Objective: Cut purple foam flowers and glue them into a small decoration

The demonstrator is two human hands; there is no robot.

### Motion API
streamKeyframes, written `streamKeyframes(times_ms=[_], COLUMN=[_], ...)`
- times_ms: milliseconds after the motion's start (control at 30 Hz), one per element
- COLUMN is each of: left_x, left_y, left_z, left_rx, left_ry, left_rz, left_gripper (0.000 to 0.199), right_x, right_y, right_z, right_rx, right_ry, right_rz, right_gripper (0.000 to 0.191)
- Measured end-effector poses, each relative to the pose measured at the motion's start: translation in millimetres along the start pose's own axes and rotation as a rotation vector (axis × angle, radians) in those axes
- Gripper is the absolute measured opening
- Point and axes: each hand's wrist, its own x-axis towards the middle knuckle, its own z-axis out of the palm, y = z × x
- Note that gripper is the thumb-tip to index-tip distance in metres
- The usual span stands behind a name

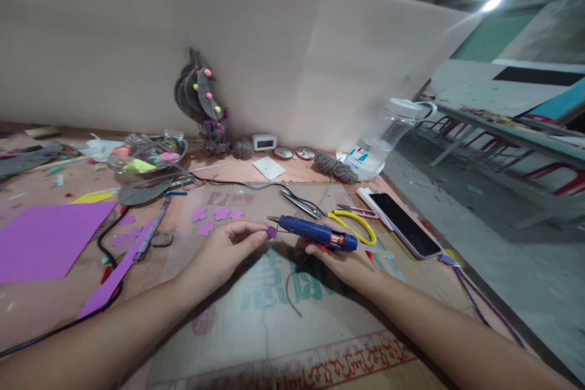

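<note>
Between the thumb and fingers of my left hand [233, 248] is a small purple paper flower [272, 232]. My right hand [338, 262] grips a blue hot glue gun [315, 232], its brass nozzle pointing left, just above the flower. A clear glue stick [379, 251] sticks out of the gun's back end. Under my right hand a thin grey strand [291, 298] curves down over the cardboard [228, 323]; its upper end is hidden. Several purple flower cutouts [221, 213] lie beyond my left hand.
Yellow-handled scissors [372, 231], a phone [404, 225] and a water bottle [377, 140] are on the right. On the left are a purple sheet [50, 241], a pen [153, 228] and a bowl of scraps [183, 152]. A black cord [247, 185] crosses behind the flowers.
</note>
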Motion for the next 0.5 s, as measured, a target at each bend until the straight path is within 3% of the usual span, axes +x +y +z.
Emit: streamKeyframes(times_ms=[233, 500], left_x=[-10.6, -7.5], left_y=[5.2, -2.6], left_z=[4.8, 1.2], left_rx=[0.303, 0.256], left_ry=[-0.137, 0.045], left_rz=[0.192, -0.006], left_gripper=[0.016, 0.026], right_x=[2.1, 1.0], right_y=[4.6, 5.2], right_z=[-0.4, 1.1], right_rx=[0.053, 0.150], right_ry=[0.087, 0.103], right_rz=[0.092, 0.141], right_gripper=[0.022, 0.022])
